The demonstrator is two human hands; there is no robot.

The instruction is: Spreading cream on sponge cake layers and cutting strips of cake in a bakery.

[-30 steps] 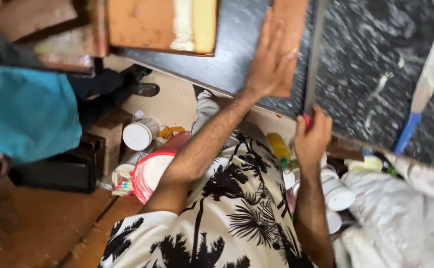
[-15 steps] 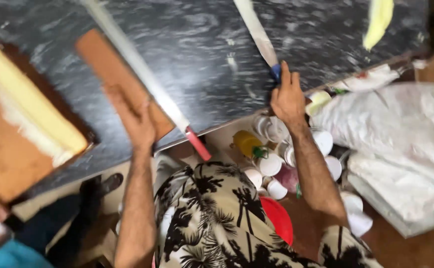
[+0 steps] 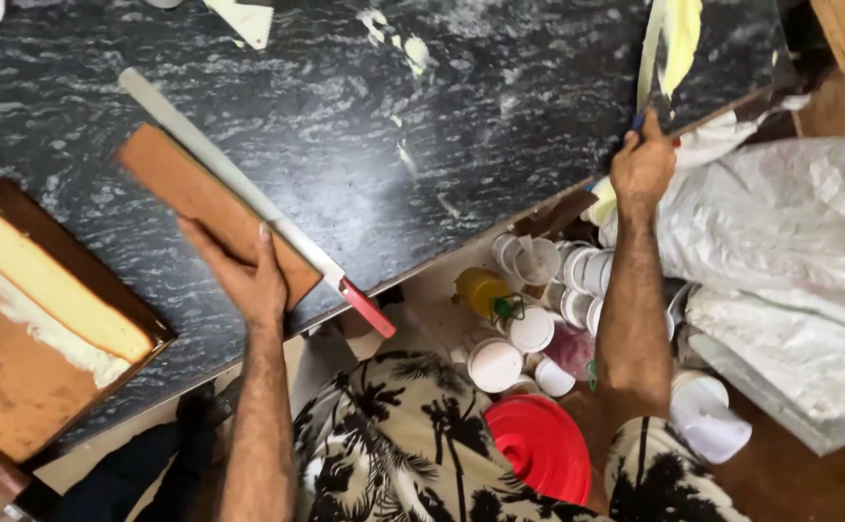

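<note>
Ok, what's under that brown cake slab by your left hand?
The brown cake slab lies on the dark marble counter, beside the long knife. The left hand covers its near edge, hiding whatever lies beneath.

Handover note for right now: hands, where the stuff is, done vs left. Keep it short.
Left hand: flat on the brown cake slab on the black marble counter.
Right hand: closed on the handle of a cream-smeared spatula at the counter edge.
Long knife with red handle lies beside the slab.
Done: large sponge on board partly creamed.
Left: slab bare, no cream yet.
</note>
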